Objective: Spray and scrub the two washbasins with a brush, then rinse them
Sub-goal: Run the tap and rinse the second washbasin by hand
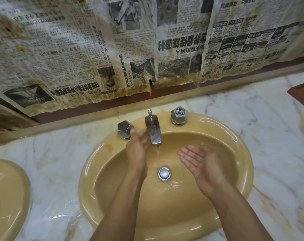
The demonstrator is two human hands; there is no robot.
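Running spout (153, 132), yellow washbasin (241, 153): stream falls between two empty hands, with the left hand (137, 146) straight-fingered and nearer at 9 o'clock, and the right hand (198, 162) loosely cupped palm-up at 3 o'clock.

White marble bench (252, 108) with grey and tan veins, spanning the frame. A yellow oval basin (88, 164) is set into it at centre; a second basin (17, 188) of the same colour is cut off at lower left. A film of water (60, 214) lies between them. A brown wooden edge (302, 94) sits at the right margin.
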